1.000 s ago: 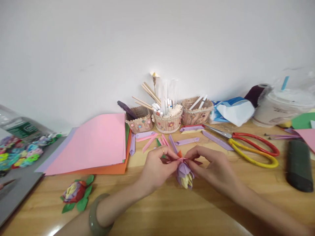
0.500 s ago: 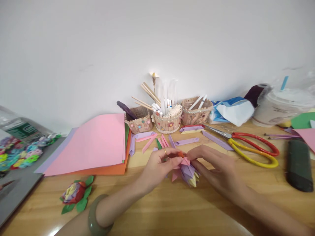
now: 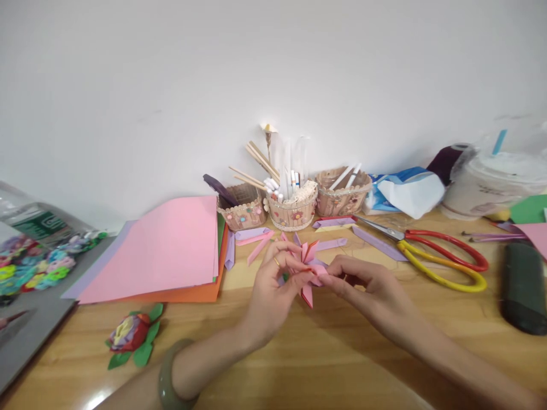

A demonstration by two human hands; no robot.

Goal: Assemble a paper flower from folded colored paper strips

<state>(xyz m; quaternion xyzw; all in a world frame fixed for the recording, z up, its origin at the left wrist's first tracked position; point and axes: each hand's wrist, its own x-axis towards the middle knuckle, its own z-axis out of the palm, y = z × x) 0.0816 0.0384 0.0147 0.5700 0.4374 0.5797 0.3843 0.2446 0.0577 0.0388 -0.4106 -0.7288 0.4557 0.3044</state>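
Note:
Between my two hands is a folded paper flower [image 3: 310, 296], with pink and red pointed petals facing me and a bit of purple behind. My left hand [image 3: 273, 290] pinches its left side between thumb and fingers. From the right, the thumb and fingertips of my right hand [image 3: 367, 285] close on a pink petal. The fingers hide part of the flower. Folded purple strips [image 3: 331, 244] and pink strips [image 3: 258, 248] of paper lie just beyond my hands. At the left, a finished-looking paper flower [image 3: 130, 333] with green leaves rests on the table.
A stack of coloured paper [image 3: 158, 250] lies at left. Scissors [image 3: 444, 250] with red and yellow handles lie at right, beside a dark case [image 3: 522, 290]. Three decorated baskets [image 3: 292, 213] with pens and sticks, a tissue pack [image 3: 405, 191] and a lidded cup [image 3: 482, 185] line the wall.
The paper flower has been turned in my hands: its purple and yellow petals pointed toward me earlier, and now pink and red ones do. Both hands stay around it.

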